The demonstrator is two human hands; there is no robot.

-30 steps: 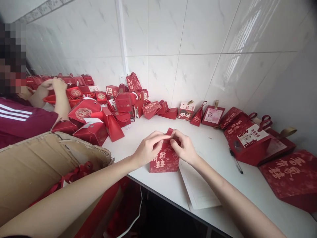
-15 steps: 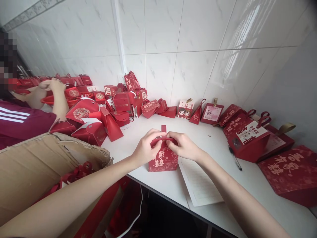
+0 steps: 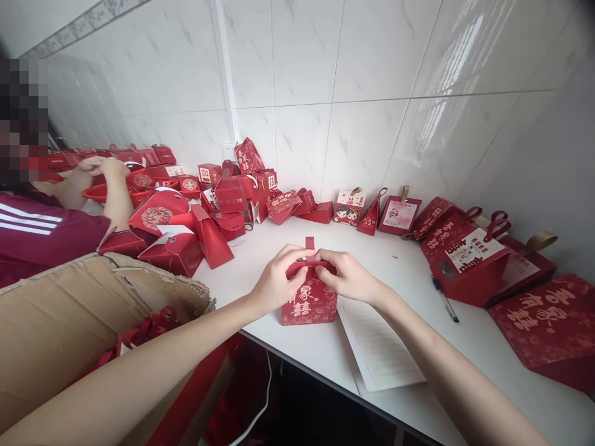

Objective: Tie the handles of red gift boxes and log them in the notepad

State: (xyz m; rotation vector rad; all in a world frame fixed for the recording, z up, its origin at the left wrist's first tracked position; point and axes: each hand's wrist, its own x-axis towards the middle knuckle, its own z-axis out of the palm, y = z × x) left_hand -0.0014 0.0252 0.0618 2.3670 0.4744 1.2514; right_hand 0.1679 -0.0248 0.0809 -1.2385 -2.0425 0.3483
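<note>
A red paper gift box with pale gold Chinese characters stands upright near the front edge of the white table. Both of my hands pinch its top edge. My left hand grips the left side of the top, thumb in front and fingers behind. On the right side, my right hand holds the same edge between thumb and fingers. A red strap sticks up behind my fingertips. My fingers partly hide the top fold of the box.
A notebook lies beside the box, and a pen farther right. Several red boxes line the right and back. A cardboard carton stands at left. Beyond it, a co-worker's hands are over a red basket.
The view has shifted slightly, so everything sits a little lower and to the right. Both hands keep their pinch on the box top, with only slight finger movement.
</note>
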